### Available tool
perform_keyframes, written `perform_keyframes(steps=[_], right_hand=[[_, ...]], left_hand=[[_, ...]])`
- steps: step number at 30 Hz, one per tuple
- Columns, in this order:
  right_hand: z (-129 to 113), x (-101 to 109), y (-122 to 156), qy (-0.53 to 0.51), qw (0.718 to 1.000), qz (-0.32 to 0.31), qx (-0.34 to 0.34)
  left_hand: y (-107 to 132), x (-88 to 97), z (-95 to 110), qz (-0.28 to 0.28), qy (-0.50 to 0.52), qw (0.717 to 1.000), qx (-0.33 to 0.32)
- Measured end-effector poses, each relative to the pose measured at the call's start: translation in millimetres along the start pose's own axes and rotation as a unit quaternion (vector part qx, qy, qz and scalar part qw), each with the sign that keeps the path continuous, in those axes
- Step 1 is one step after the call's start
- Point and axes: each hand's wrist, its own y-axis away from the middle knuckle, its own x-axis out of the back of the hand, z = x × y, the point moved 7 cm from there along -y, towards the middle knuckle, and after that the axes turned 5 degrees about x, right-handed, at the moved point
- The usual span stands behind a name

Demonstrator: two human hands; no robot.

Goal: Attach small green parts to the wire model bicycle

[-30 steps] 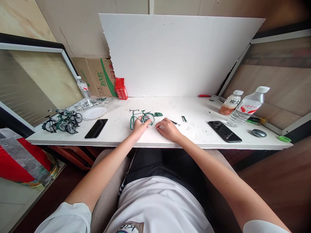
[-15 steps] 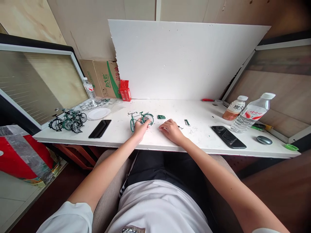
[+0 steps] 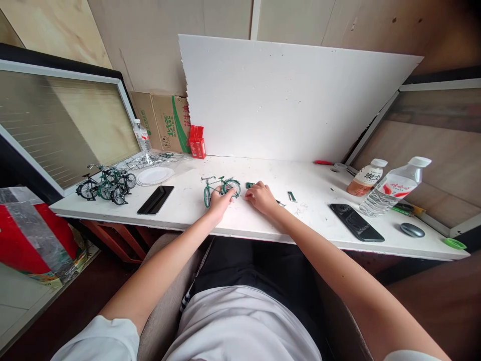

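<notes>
My left hand is closed on a small green model bicycle, gripping it by the rear wheel. The bicycle stands upright above the white table, handlebar to the left. My right hand rests on the tabletop just to the right, its fingers bent and pressed together. Whatever those fingertips hold, if anything, is too small to make out. Behind them a small green part is partly covered by the hand. Another narrow green piece lies to the right, and a tiny dark part sits beside my right wrist.
Several finished model bicycles stand at the left, near a white plate and a phone. On the right are a second phone, a water bottle, a brown drink bottle and a mouse. A white board leans behind.
My right hand has moved slightly away from me and now partly covers the green part behind it. The left hand still holds the bicycle. The camera view has tilted a little.
</notes>
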Motion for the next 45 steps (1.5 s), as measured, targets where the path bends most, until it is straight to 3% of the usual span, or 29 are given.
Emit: perform_keyframes(steps=[5, 10, 25, 31, 39, 45], right_hand=[[10.9, -5.7, -15.4, 0.004, 0.999, 0.001, -0.034], [-0.5, -5.3, -17.3, 0.003, 1.000, 0.018, 0.014], [-15.1, -8.9, -12.1, 0.063, 0.997, -0.012, 0.039], [-18.1, 3.2, 9.8, 0.054, 0.996, 0.032, 0.055], [-26.2, 31.7, 37.8, -0.093, 0.986, 0.125, 0.064], [-26.3, 39.9, 43.7, -0.153, 0.969, 0.178, 0.070]], left_hand=[[1.0, -0.2, 0.3, 0.001, -0.004, 1.000, 0.011], [1.2, -1.3, 1.9, 0.004, 0.000, 1.000, 0.000], [0.8, -4.1, -1.3, -0.025, -0.037, 0.999, -0.021], [1.5, -6.0, -2.6, -0.034, -0.063, 0.997, -0.029], [14.1, -14.3, 8.0, -0.065, -0.103, 0.992, -0.039], [24.8, -22.1, 15.7, -0.110, -0.111, 0.987, -0.032]])
